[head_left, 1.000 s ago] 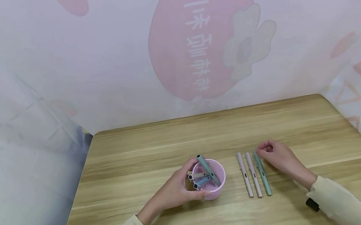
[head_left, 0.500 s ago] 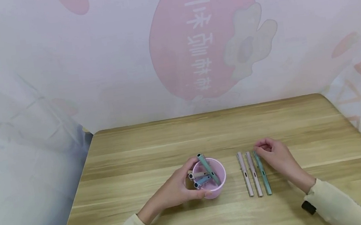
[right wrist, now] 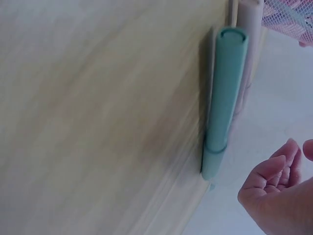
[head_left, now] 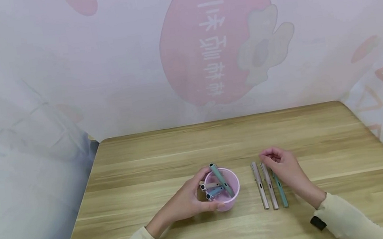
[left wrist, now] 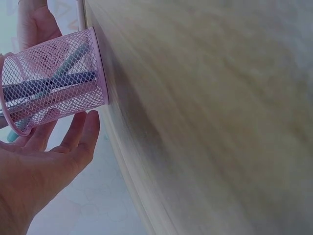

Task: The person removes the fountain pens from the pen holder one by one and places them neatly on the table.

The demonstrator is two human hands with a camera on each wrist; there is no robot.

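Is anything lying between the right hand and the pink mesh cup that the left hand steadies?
Yes. Two pink pens lie side by side on the table between the right hand and the pink mesh cup; a teal pen lies partly under that hand.

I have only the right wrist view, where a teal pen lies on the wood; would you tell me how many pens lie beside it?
Observer: Two pink pens lie left of the teal pen, making a row of three.
Operator: Thank you. Where is the right hand?
Observer: The right hand hovers over the row's far ends, fingers loosely curled, holding nothing.
Operator: And the other hand?
Observer: The left hand holds the pink mesh cup, which stands upright with several pens inside.
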